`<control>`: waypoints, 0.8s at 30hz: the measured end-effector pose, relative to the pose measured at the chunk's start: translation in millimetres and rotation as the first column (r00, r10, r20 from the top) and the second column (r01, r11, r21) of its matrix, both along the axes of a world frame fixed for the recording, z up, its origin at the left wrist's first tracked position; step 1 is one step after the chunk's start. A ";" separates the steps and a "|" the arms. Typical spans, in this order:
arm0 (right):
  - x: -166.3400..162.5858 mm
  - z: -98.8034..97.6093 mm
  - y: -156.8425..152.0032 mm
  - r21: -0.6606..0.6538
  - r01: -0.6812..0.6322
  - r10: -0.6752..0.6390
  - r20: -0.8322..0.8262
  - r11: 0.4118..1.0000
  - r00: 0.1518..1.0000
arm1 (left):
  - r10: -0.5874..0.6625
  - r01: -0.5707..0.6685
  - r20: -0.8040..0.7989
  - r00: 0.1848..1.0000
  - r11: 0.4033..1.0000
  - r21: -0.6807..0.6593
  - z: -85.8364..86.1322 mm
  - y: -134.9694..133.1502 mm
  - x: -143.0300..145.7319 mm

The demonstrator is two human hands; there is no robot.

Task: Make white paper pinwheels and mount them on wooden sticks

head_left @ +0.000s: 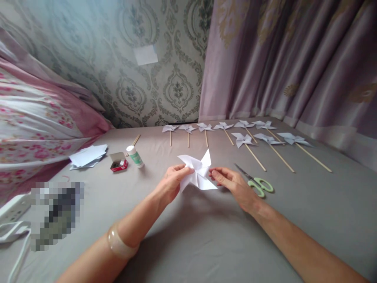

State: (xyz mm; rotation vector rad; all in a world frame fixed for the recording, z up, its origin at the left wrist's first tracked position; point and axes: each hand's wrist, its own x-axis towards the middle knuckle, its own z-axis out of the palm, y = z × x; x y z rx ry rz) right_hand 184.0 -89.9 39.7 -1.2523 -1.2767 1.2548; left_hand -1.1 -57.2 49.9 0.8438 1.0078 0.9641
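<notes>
A white paper pinwheel (199, 171) is held just above the grey table (188, 236) at the centre. My left hand (171, 181) pinches its left side near the middle, thumb and fingers closed on the paper. My right hand (232, 184) touches the pinwheel's right edge with pinched fingertips. A clear bangle sits on my left wrist.
Several finished paper pinwheels on wooden sticks (250, 139) lie in rows at the back. Green-handled scissors (256, 183) lie right of my hand. A glue stick (135, 156), a small red box (119, 162), loose sticks (136, 139) and paper sheets (87, 156) lie left. A power strip (13, 208) sits far left.
</notes>
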 end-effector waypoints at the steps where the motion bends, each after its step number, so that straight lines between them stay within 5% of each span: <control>1: -7.5 3.1 -0.5 -0.021 -0.048 0.047 -0.046 0.999 0.998 | 0.013 -0.012 0.013 1.000 1.000 0.000 -2.0 -3.7 -2.3; 9: -55.2 9.7 3.8 -0.170 -0.100 0.055 -0.251 0.980 0.966 | 0.050 -0.050 0.051 0.997 0.999 0.007 -17.5 -14.7 -16.9; 15: -65.9 4.3 4.0 -0.229 0.046 -0.093 -0.202 0.972 0.975 | 0.024 -0.025 0.077 0.997 1.000 0.015 -22.6 -16.2 -18.0; 24: -63.2 4.0 3.9 -0.227 0.055 -0.087 -0.133 0.972 0.987 | -0.044 0.041 0.040 0.998 0.997 0.061 -23.9 -16.0 -22.3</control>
